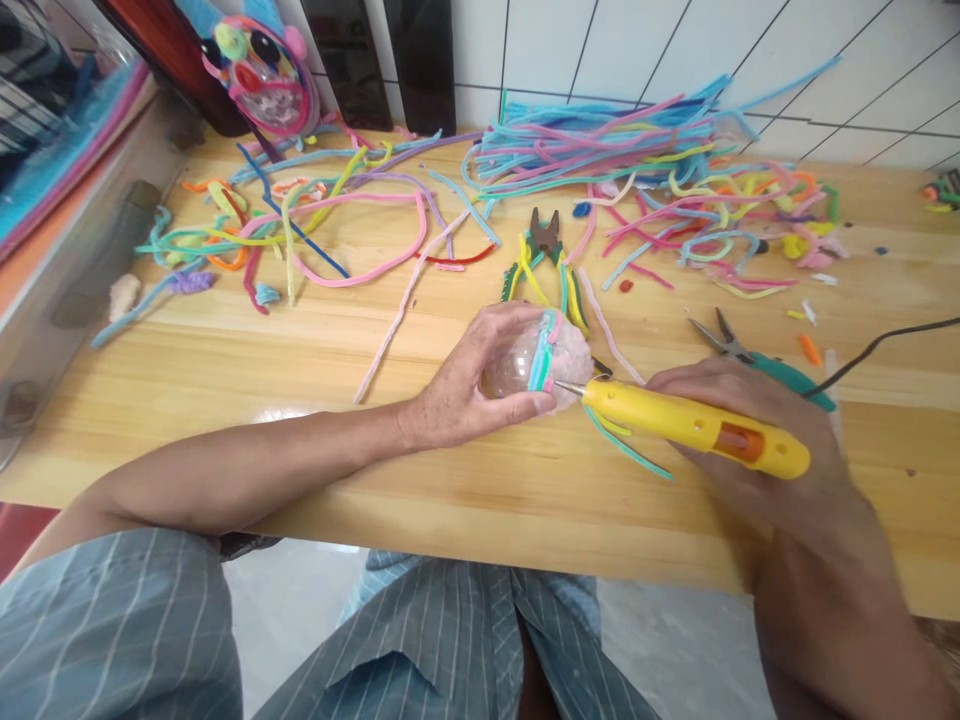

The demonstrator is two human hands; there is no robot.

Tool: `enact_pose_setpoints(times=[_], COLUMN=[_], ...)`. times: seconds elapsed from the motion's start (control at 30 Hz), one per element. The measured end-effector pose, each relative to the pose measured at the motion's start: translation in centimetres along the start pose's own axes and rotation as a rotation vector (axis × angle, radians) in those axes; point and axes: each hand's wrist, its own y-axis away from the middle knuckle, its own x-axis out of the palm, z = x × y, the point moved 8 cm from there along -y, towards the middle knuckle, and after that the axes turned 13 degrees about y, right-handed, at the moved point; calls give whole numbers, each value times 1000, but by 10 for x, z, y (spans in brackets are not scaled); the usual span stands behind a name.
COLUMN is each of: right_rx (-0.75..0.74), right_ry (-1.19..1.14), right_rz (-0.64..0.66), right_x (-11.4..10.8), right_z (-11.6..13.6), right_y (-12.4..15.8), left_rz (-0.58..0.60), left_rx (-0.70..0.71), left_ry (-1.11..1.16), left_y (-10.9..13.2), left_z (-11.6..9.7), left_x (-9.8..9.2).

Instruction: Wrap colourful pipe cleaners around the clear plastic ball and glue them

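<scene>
The left hand (450, 385) cups the clear ball (514, 366), probably light but slippery, best held around its sides; the right hand (780, 402) grips a glue gun (660, 410).

Looked forward and down from the wearer's head, close by and above the wooden table (300, 360).

From far away, I am seeing the left hand (465, 380) covering part of the round, clear plastic ball (541, 355), which is hiding some of the green-and-yellow pliers (545, 235). The long yellow plastic tool (675, 415) is covering part of the right hand (757, 390). My view is cutting off the thin black cord (900, 333) and the fuzzy pink-and-blue toy (259, 75).
</scene>
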Motion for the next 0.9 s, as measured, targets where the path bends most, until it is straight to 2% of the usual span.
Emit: enact_pose_setpoints(times=[0.13, 0.53, 0.9], right_rx=[-8, 19, 18], right_ry=[5, -5, 37], right_rz=[-7, 2, 20], right_x=[-1, -3, 1], right_z=[1, 0, 0], right_y=[-1, -2, -1], left_rz=[6, -5, -5], left_rx=[33, -24, 15], left_ry=[-6, 30, 15], left_y=[0, 1, 0], left_z=[-1, 2, 0], left_x=[1, -1, 0])
